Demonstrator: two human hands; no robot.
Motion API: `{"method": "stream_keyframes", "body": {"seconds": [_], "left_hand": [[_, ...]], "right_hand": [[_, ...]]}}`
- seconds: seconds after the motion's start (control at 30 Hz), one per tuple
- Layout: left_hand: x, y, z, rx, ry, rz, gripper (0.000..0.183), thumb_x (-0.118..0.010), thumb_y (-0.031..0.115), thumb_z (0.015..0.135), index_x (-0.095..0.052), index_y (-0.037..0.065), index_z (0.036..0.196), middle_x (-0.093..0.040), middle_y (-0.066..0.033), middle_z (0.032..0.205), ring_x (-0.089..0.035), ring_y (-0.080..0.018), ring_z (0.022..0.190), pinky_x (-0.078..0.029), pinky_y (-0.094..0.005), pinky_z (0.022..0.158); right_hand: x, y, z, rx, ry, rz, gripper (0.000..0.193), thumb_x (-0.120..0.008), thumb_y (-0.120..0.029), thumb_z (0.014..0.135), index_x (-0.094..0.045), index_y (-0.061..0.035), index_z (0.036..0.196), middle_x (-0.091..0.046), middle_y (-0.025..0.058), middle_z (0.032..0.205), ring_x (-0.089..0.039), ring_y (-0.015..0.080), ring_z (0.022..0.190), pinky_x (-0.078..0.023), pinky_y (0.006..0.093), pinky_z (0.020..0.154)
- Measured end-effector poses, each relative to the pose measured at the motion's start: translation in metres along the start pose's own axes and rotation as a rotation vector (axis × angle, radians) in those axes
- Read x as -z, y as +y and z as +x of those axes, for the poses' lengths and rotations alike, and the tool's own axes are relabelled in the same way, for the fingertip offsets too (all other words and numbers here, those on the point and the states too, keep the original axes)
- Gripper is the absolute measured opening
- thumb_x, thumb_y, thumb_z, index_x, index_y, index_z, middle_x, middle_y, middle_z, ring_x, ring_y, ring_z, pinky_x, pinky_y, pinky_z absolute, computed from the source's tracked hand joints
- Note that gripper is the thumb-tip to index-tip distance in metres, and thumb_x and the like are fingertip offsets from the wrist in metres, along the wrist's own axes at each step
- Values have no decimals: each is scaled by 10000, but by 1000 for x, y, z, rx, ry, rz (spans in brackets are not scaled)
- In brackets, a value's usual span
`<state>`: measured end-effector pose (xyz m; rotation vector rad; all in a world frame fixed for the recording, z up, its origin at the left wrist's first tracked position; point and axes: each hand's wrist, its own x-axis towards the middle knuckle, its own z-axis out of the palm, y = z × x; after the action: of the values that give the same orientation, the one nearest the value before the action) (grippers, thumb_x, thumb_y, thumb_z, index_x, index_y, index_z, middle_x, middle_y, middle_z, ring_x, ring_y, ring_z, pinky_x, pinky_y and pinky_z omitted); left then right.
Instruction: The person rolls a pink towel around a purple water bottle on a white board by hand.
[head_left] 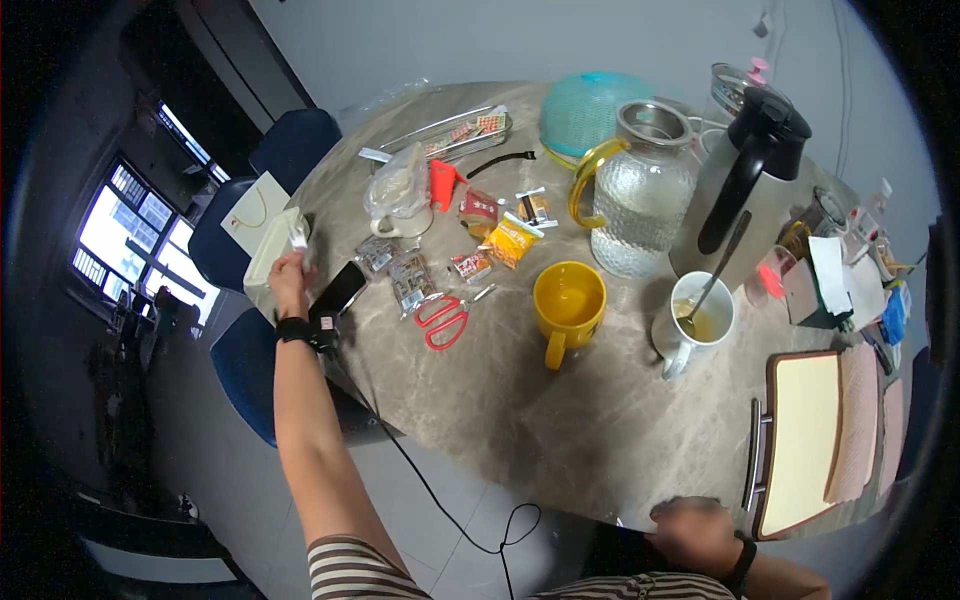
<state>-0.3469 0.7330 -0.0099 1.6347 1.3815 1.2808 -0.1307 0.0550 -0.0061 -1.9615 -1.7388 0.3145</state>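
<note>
The left hand (290,280) is at nine o'clock on the table (540,410), arm stretched out; its thumb and fingers look closed together on a white tissue (298,237), which sticks up just past the fingertips; the tissue stands at the near-right part of a pale, block-shaped pack (266,256), at eleven o'clock from the wrist and close to the table's left edge; whether the tissue is wholly free of the pack cannot be told. The right hand (695,530) is at five o'clock, by the table's near edge; it is blurred, and I cannot tell how its fingers stand or whether they hold anything.

The tissue should be very light, soft and limp, with nothing to break but easily torn; a gentle pinch with thumb and forefinger, low on the tuft and across its folds, should spread the pull better than a grip on one corner; dry paper is unlikely to slip. The pack looks light too, and would probably shift under a sharp tug; its long sides would be the steadier hold, its top likely to give when pressed. A dark phone (341,287) lies at three o'clock from the left hand, just beside the wrist; red-handled scissors (441,323) lie farther off, between three and four.
</note>
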Motion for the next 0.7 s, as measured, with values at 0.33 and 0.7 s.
{"method": "stream_keyframes", "body": {"seconds": [0.33, 0.7], "left_hand": [[24, 122, -229, 511, -972, -1649, 534, -644, 103, 797, -405, 18, 1267, -477, -212, 1236, -545, -300, 977, -513, -408, 803], [4, 172, -419, 370, -998, -979, 340, -602, 125, 840, -467, 38, 1139, -626, -154, 970, -650, -277, 735, -539, -354, 604]], "right_hand": [[-2, -1, -6, -24, -27, -111, 305, -717, -224, 719, -590, -76, 954, -593, 70, 836, -627, 231, 638, -506, 329, 541], [-10, -10, -8, -1, 134, 47, 341, -744, -93, 657, -579, -71, 954, -560, 84, 711, -560, 232, 526, -459, 315, 500]]}}
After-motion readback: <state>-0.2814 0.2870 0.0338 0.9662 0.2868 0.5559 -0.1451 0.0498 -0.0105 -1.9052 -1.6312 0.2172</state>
